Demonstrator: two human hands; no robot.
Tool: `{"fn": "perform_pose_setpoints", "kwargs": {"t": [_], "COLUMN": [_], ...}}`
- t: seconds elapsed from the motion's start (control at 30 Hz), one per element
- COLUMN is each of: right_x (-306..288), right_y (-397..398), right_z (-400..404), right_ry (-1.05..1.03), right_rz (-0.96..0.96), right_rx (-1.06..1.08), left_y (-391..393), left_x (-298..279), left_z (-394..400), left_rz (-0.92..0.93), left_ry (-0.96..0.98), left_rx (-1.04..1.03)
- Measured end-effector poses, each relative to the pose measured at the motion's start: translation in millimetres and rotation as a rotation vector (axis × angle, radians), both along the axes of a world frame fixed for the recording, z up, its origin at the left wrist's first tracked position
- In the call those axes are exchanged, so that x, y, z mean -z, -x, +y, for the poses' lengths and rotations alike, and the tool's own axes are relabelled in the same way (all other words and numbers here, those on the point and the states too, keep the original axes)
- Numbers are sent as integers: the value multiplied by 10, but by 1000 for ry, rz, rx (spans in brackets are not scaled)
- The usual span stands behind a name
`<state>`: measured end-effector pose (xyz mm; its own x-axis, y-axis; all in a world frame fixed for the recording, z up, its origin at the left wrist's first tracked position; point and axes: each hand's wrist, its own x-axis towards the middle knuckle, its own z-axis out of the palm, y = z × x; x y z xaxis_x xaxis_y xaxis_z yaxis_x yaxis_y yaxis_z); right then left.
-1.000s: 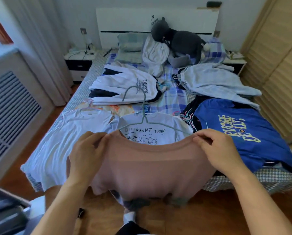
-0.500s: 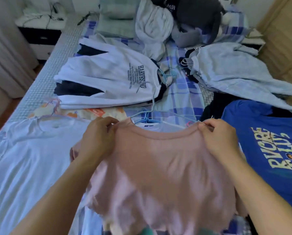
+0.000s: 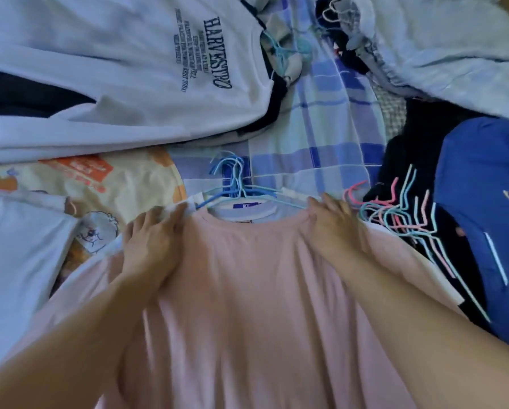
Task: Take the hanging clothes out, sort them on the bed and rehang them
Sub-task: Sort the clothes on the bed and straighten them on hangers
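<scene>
I see the fingers [image 3: 170, 215] of the left hand [image 3: 151, 246] curled over the left shoulder seam of the pink t-shirt [image 3: 247, 305], gripping it; the right hand [image 3: 334, 228] pinches the right shoulder the same way, knuckles up. The pink t-shirt is plain, soft and faintly creased in long vertical folds, with a round neckline. It lies spread flat on the bed, on top of a white t-shirt [image 3: 244, 212] whose collar and blue hangers [image 3: 232, 184] show just beyond its neck. Both forearms reach forward from the bottom corners, wrists low on the cloth. A white printed sweatshirt [image 3: 147, 78] lies beyond, a blue t-shirt [image 3: 480, 202] to the right, on the checked sheet [image 3: 315, 128]
</scene>
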<state>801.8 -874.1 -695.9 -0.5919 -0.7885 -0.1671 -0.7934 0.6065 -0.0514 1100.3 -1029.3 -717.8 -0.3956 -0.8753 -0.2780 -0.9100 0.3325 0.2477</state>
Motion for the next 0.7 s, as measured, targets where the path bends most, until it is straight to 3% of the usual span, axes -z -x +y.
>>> {"fn": "perform_pose_setpoints", "kwargs": {"t": [0.07,0.13,0.2,0.3,0.37,0.47,0.63,0.7], "right_x": [-236,-527,-756,-900,-938,-832,-607,-637], "right_y": [20,-4,-88,-84,104,606,1054,1067], "right_z": [9,155,527,1379,1993,2750,3100,2984], "right_ry": [28,220,402,504,482,315,69,36], "right_rz": [-88,-130,-166,-152,-99,-28,-104,-113], "right_rx": [26,50,117,287,408,517,237,199], "left_y": [151,392,682,992,1074,988,778,820], "left_x": [-197,-431,-688,-825,-745,-498,-206,-278], "left_z": [14,255,754,1751,2349,2917,2945,2809], "left_rz": [-37,1,154,259,180,-5,-153,-191], "left_ry": [-58,-7,27,-48,-133,-297,-303,-409], "left_rx": [-66,-68,69,304,412,376,439,453]}}
